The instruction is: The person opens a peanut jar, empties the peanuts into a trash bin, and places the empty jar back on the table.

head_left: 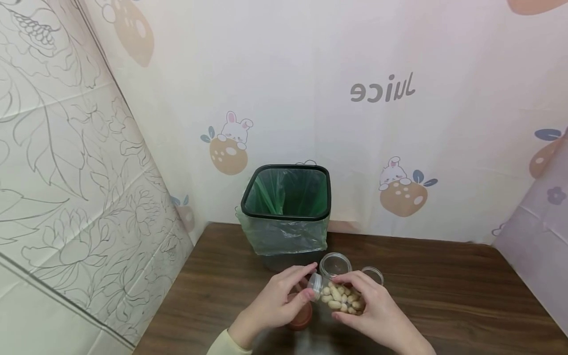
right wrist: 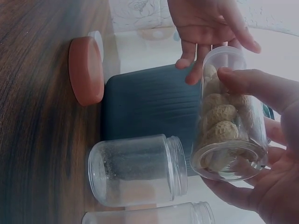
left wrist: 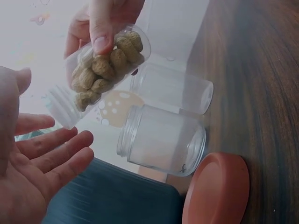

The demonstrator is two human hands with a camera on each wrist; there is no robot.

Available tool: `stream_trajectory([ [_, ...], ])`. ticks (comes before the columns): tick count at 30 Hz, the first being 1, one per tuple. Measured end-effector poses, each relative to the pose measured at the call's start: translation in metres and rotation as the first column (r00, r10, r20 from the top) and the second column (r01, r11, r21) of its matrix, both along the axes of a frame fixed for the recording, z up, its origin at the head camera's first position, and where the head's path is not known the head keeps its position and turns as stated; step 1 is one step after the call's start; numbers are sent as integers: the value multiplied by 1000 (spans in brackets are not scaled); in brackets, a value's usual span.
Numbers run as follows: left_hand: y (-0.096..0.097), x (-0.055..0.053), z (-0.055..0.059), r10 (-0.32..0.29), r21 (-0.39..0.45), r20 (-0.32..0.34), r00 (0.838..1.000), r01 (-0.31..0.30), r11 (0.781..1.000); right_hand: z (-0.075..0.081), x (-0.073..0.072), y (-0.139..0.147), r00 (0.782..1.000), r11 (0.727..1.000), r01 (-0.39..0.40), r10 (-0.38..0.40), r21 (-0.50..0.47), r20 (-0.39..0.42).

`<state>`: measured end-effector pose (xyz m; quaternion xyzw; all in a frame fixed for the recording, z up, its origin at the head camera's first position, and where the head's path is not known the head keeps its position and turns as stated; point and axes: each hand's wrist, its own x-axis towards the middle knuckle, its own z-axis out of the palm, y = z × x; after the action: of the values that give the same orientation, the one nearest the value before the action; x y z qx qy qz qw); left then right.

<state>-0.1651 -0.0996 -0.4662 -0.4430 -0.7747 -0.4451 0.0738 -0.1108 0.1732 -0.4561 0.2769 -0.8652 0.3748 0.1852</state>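
Observation:
My right hand [head_left: 377, 308] grips a clear jar [left wrist: 124, 70] of unshelled peanuts [head_left: 341, 298], its thumb along one side and fingers around the other. The jar is tilted, its mouth pointing toward my left hand [head_left: 277, 298]. Fingers spread, that left hand is right at the jar's mouth, palm turned toward it. All the peanuts in view are inside the jar. Below on the table stand a wide clear jar [right wrist: 133, 170] and a narrower clear jar [left wrist: 180, 88], both without lids. An orange-red lid [right wrist: 86, 70] lies beneath my left hand, with a white lid [right wrist: 97, 44] beside it.
Behind the jars stands a dark bin [left wrist: 112, 196] with a black rim [head_left: 288, 217] and a green plastic liner [head_left: 288, 236]. The dark wooden table [head_left: 443, 291] reaches back to a printed curtain [head_left: 355, 133].

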Motion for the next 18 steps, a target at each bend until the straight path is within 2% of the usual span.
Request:
stream_trajectory([
  [6, -4, 1, 4, -19, 17, 21, 1000, 19, 1000, 1, 1, 2, 999, 1000, -2, 2, 0, 34],
  [12, -8, -1, 5, -70, -1, 24, 997, 70, 998, 2, 2, 3, 998, 1000, -6, 6, 7, 59],
  [18, -10, -2, 4, -113, -13, -23, 993, 112, 994, 4, 3, 5, 998, 999, -33, 33, 5, 59],
])
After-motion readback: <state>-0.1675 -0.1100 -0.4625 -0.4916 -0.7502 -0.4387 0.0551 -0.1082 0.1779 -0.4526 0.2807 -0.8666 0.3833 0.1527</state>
